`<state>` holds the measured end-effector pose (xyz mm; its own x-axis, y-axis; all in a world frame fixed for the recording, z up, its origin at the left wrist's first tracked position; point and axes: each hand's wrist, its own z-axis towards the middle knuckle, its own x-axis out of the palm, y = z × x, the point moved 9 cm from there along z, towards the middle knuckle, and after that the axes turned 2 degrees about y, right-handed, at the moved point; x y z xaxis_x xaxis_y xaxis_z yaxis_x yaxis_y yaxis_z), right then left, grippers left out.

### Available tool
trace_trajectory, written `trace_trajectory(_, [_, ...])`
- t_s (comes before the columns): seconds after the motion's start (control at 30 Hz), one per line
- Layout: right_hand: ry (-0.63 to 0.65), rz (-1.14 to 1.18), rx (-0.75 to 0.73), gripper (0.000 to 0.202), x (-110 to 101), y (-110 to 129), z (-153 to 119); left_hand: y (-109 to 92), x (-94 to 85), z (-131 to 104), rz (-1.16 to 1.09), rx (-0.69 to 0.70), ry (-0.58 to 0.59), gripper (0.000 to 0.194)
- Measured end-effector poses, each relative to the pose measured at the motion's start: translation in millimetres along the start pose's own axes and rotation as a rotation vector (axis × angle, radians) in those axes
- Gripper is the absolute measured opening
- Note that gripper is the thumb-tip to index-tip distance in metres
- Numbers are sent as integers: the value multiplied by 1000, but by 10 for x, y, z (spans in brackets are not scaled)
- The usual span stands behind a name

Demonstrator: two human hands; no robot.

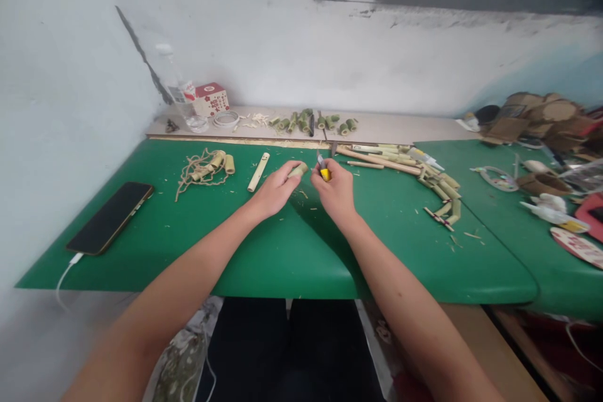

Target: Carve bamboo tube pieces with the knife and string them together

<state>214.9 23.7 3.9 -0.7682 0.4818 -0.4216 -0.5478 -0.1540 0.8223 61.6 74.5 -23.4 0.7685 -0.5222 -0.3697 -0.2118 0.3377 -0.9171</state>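
From here, the left hand (276, 190) grips a bamboo piece (298, 170) above the tabletop (273, 251), its end exposed, seemingly for access; the right hand (336, 188) holds a knife (325, 173) nearby, blade pointing away, probably for safety.

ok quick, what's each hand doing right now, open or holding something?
Left hand: closed, holding a short bamboo piece.
Right hand: closed, holding a yellow knife, blade pointing away from the person.

Left fingers (284, 172) grip a bamboo piece (298, 170) near the yellow knife (325, 174) in the right fingers (336, 171).
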Motion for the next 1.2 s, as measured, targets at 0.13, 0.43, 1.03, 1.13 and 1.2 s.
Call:
trace_trajectory(0.13, [-39, 4, 24, 14, -64, -10, 12, 4, -54, 2, 19, 4, -39, 42])
trace_trajectory(0.43, [174, -72, -71, 36, 129, 128, -56, -56, -136, 14, 121, 77, -123, 52])
trace_trajectory(1.03, [394, 4, -117, 68, 311, 162, -99, -105, -126, -16, 66, 132, -111, 50])
trace_trajectory(1.13, [390, 12, -112, 68, 313, 158, -103, -147, -140, -34, 90, 149, -113, 49])
trace_trajectory(1.2, [386, 23, -118, 68, 306, 170, -103, -178, -154, -48, 100, 165, -117, 49])
